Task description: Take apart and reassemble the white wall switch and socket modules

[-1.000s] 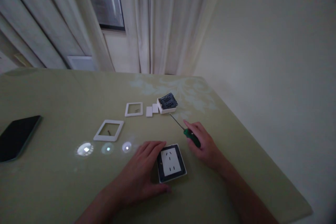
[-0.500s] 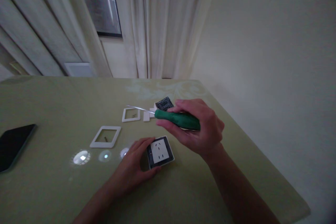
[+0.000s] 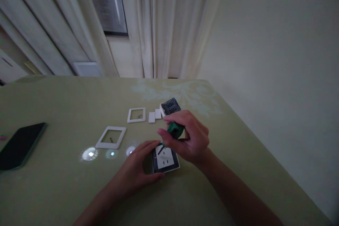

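A wall socket (image 3: 166,159) with a white face and dark surround lies face up on the table. My left hand (image 3: 140,162) grips it from its left side, thumb at the near edge and fingers at the far edge. Over the socket, my right hand (image 3: 189,136) is closed around the green handle of a screwdriver (image 3: 175,130). The screwdriver now points steeply down, its shaft over the upper left part of the socket face. Whether the tip touches anything I cannot tell.
Two white frames (image 3: 111,137) lie left of the socket, with small screws inside their openings. Beyond are two small white plates (image 3: 152,117) and a second module (image 3: 171,106) with its dark side up. A dark phone (image 3: 22,144) rests at far left. The table's right edge runs beside a wall.
My right hand has lowered and turned the screwdriver from nearly level to pointing down at the socket. My left hand stays on the socket. The view has shifted slightly.
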Demonstrator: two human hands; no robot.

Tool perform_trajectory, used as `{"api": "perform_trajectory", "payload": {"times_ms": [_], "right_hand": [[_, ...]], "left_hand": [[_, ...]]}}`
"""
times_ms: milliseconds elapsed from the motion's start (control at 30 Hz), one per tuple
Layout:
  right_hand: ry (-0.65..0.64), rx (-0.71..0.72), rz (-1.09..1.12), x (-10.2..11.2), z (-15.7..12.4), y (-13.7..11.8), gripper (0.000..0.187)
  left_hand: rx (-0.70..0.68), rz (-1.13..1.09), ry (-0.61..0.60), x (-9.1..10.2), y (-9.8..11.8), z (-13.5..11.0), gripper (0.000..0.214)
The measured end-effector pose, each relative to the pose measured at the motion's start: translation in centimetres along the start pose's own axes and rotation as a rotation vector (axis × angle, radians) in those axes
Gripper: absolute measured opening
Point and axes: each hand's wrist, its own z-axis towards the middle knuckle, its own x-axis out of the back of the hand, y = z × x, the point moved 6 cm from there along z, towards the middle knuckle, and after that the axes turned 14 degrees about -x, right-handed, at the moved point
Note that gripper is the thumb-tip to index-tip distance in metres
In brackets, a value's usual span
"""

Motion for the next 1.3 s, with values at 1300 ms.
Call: {"api": "perform_trajectory", "payload": {"times_ms": [1300], "right_hand": [[-0.183, -0.039, 0.118, -1.5, -0.4, -0.5, 0.021]], "left_hand": [[0.040, -0.022, -0.013, -0.5, -0.4, 0.0, 0.069]]}}
